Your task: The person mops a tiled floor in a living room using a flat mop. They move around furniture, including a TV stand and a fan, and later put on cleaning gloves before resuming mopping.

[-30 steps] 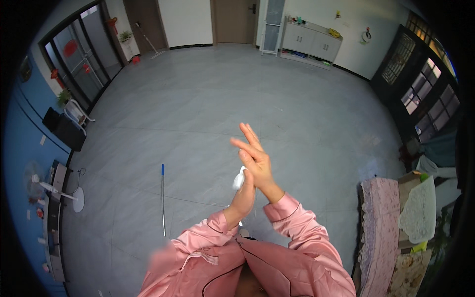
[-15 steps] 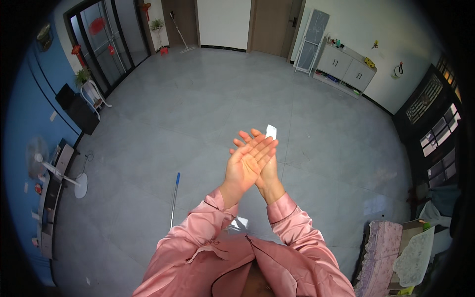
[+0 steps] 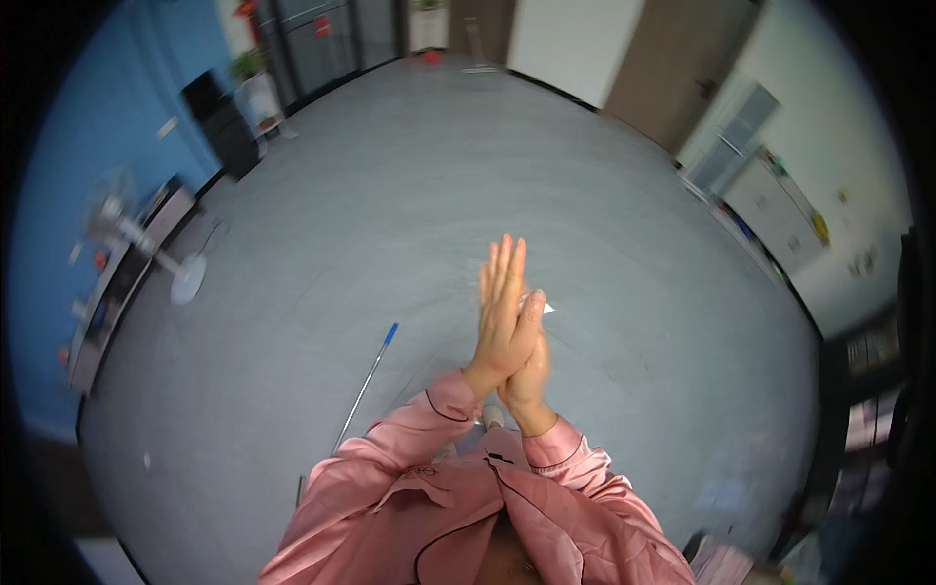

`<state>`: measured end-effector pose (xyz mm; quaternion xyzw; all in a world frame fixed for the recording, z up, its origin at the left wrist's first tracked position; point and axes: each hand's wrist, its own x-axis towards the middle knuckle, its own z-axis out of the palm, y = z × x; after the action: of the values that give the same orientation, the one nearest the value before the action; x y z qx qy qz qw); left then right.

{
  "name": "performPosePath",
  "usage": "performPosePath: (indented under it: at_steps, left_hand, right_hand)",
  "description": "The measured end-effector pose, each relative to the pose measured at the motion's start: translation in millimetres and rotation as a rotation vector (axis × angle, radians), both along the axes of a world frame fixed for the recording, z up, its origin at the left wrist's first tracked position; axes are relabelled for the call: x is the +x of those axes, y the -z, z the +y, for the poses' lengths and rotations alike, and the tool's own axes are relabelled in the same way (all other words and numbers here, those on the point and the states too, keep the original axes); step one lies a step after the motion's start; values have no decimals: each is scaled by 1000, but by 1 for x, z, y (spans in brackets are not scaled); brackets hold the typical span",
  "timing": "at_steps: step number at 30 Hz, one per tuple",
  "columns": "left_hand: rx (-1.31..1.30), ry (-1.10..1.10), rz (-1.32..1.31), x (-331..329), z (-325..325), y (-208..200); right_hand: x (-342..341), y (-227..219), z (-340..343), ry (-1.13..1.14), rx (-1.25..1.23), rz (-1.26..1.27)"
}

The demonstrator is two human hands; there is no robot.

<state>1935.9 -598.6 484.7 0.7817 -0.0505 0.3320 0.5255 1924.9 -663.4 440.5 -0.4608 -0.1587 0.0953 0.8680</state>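
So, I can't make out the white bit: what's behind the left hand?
Behind the left hand you see part of the right hand and a small edge of the white bit. The rest of both is covered.

Left hand [image 3: 501,330] against right hand [image 3: 529,380], above grey floor [image 3: 643,253]

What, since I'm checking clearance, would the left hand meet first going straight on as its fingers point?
For the left hand, the way looks free over the grey floor, probably to the white wall; tilt is unclear, so the floor could come first.
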Motion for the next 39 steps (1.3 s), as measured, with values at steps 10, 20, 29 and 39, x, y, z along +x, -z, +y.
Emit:
performPosePath:
  at_steps: [10, 20, 29, 39]
  left_hand:
    - [-618, -564, -172, -44, 103, 22]
    - [-987, -1038, -527, -176, 39, 31]
    - [-1178, -1235, -686, -244, -20, 122]
    - [-1470, -1478, -958, -569, -11, 249]
  right_hand:
    - [-7, -5, 91, -935, -107, -157]
    - [-93, -5, 106, -1446, -149, -705]
    - [-194, 63, 129, -1452, -262, -1059]
    - [-193, 124, 46, -1684, -768, -557]
